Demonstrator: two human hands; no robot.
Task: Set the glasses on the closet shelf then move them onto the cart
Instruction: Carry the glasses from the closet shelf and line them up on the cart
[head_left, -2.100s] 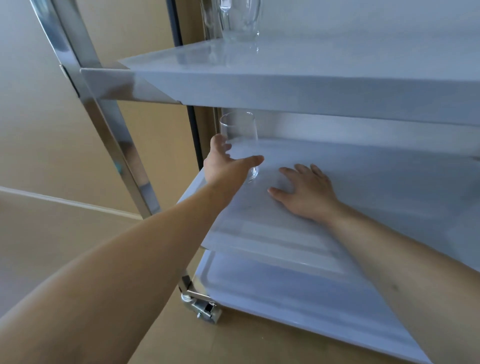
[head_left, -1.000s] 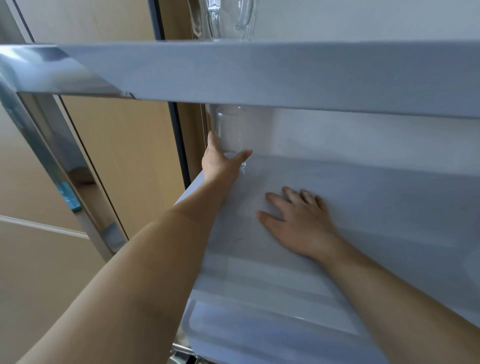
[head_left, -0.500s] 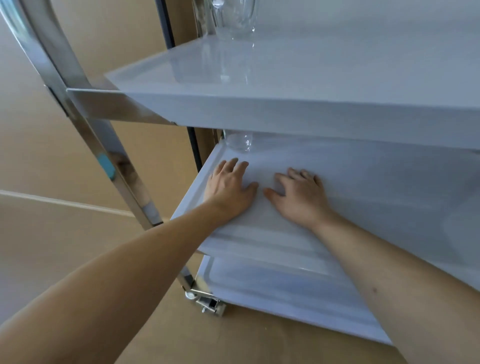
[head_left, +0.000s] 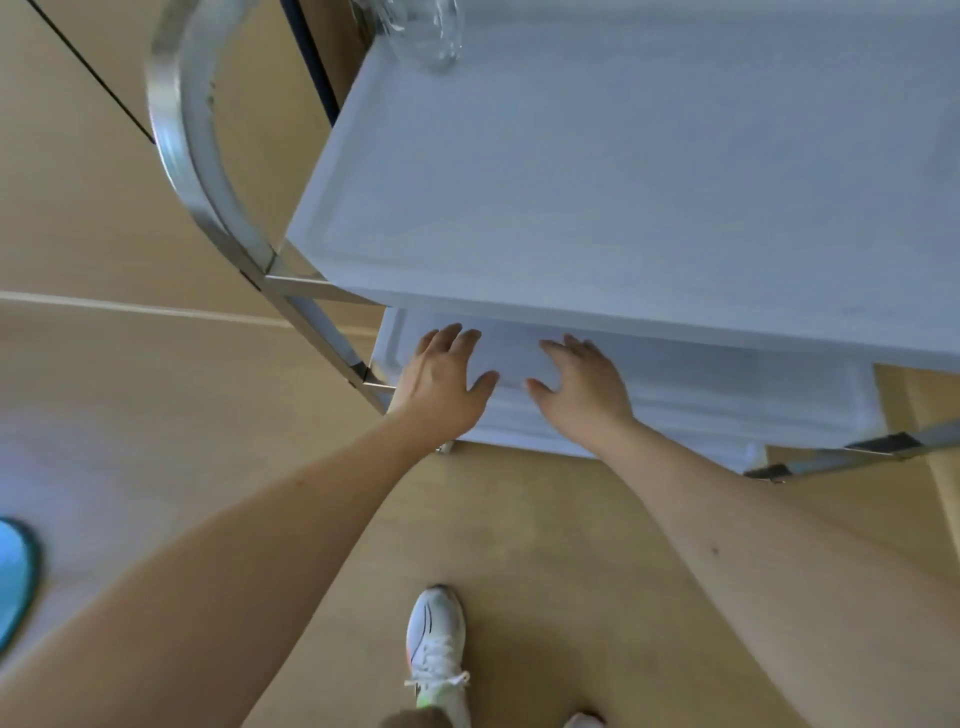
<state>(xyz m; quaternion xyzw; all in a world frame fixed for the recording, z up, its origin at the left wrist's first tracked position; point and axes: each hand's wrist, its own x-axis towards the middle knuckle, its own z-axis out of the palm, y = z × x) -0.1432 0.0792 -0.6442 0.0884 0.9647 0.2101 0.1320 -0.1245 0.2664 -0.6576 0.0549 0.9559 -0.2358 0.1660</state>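
**Mia:** Where are the hands?

**Ben:** Both are in the middle of the frame, on the middle shelf (head_left: 691, 374) of the cart (head_left: 208, 171). The left hand (head_left: 441, 382) lies flat. Its fingers (head_left: 452, 338) are straight and hold nothing. The right hand (head_left: 582, 387) is just beside it, also spread out flat and empty.

**Mia:** And the glasses?

**Ben:** I see one glass (head_left: 423, 34) at the top of the frame. It stands on the top shelf (head_left: 571, 182) of the cart, near the far left corner. The frame cuts off its top part. The top shelf hides the back of the middle shelf, so I cannot tell if another glass stands there.

**Mia:** So which step is this?

**Ben:** I think it is the cart part, the last part. At least one glass is on the cart and no hand holds a glass. I cannot see the closet shelf at all.

**Mia:** What comes next?

**Ben:** I guess the hands need to lift off the shelf and pull out from under the top shelf. If more glasses wait in the closet, the person must turn that way. Each glass needs a soft, firm hold around its side, and it must go down upright, apart from the others.

**Mia:** What else is there?

**Ben:** A white shoe (head_left: 436, 649) on the wood floor (head_left: 545, 545), at the bottom of the frame.
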